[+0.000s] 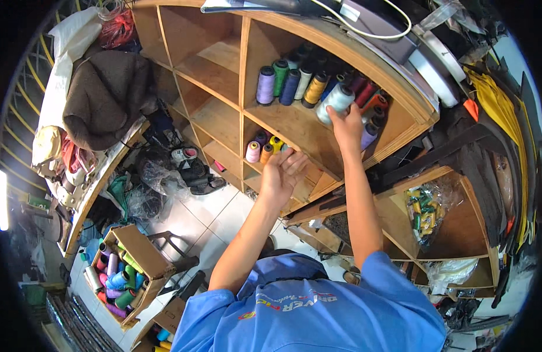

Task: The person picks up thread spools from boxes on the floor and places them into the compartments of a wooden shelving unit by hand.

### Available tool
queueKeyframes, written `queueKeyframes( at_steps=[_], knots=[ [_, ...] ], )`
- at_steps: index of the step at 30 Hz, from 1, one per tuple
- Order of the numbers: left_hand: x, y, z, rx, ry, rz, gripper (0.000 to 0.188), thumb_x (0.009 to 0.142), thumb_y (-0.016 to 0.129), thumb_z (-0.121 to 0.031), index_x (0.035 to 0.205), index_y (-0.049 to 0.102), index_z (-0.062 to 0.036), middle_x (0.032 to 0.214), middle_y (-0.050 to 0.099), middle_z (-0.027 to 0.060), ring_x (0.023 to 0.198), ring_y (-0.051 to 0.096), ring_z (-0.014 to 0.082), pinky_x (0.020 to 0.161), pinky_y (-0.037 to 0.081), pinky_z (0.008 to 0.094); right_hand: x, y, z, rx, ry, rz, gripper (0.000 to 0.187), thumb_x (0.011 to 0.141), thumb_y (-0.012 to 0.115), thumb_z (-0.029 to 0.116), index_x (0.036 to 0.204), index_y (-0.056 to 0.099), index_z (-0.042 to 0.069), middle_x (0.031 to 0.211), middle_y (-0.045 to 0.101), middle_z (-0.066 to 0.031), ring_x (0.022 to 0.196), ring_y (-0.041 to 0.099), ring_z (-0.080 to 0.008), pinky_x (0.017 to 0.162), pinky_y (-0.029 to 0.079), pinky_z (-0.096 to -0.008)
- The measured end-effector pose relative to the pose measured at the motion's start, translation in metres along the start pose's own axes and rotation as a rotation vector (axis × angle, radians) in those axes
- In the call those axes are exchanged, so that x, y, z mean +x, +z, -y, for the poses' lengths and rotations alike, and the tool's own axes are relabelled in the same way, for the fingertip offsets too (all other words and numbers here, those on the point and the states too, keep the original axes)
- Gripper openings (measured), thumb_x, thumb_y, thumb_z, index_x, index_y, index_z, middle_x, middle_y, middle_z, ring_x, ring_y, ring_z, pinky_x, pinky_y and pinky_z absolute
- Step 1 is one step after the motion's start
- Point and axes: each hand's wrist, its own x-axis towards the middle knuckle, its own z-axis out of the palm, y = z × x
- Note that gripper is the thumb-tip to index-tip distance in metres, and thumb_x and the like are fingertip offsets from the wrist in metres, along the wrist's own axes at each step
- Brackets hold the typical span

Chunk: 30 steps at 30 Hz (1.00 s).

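My right hand (346,126) grips a pale blue-white thread spool (336,103) at the front of an upper shelf compartment. Behind and beside it stand several upright spools: a lavender spool (265,85), a green spool (280,76), a navy spool (289,87), a yellow-gold spool (315,89) and an orange spool (373,107). My left hand (282,175) has its fingers apart and holds nothing visible. It is in front of the lower compartment, near a pink spool (253,151) and a small orange spool (267,154). Part of that compartment is hidden behind the hand.
The wooden shelf unit (244,70) has several compartments. A cardboard box (143,252) of mixed spools sits on the floor at left. Dark brown cloth (109,100) lies on a table at upper left. A plastic bag of small spools (424,214) rests in the right-hand shelf.
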Motion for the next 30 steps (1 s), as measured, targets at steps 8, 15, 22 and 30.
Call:
queueKeyframes(
  at_steps=[8, 15, 22, 30],
  knots=[
    [-0.005, -0.021, -0.001, -0.008, 0.015, -0.079, 0.035, 0.094, 0.035, -0.026, 0.118, 0.041, -0.0024, 0.104, 0.057, 0.0120, 0.109, 0.052, 0.0286, 0.097, 0.038, 0.0467, 0.038, 0.029, -0.029, -0.375, 0.158, -0.077, 0.063, 0.069, 0.073, 0.036, 0.114, 0.051, -0.004, 0.110, 0.057, -0.0259, 0.105, 0.053, -0.0405, 0.092, 0.039, -0.0442],
    [-0.012, -0.050, -0.015, -0.033, 0.094, -0.104, 0.029, 0.091, 0.036, -0.021, 0.112, 0.043, -0.0026, 0.101, 0.058, 0.0132, 0.106, 0.054, 0.0299, 0.095, 0.042, 0.0467, 0.037, 0.045, -0.045, -0.443, -0.068, -0.224, 0.053, 0.068, 0.075, 0.026, 0.104, 0.052, -0.007, 0.098, 0.059, -0.0261, 0.095, 0.056, -0.0414, 0.084, 0.043, -0.0434],
    [-0.056, -0.097, -0.041, -0.034, 0.176, -0.167, 0.030, 0.091, 0.039, -0.020, 0.113, 0.047, -0.0002, 0.099, 0.060, 0.0122, 0.105, 0.056, 0.0303, 0.092, 0.045, 0.0436, -0.007, 0.045, -0.045, -0.230, -0.031, -0.138, 0.074, 0.070, 0.074, 0.024, 0.128, 0.036, -0.003, 0.117, 0.053, -0.0247, 0.105, 0.054, -0.0352, 0.089, 0.042, -0.0409],
    [-0.191, -0.185, -0.083, 0.072, 0.657, -0.546, 0.039, 0.081, 0.052, 0.004, 0.120, 0.045, 0.0034, 0.092, 0.045, 0.0040, 0.069, 0.046, 0.0117, 0.061, 0.040, 0.0254, -0.201, 0.125, 0.022, 0.309, 0.057, 0.512, 0.035, 0.082, 0.062, 0.005, 0.116, 0.053, 0.001, 0.094, 0.063, -0.0091, 0.083, 0.062, -0.0144, 0.073, 0.050, -0.0268]
  ],
)
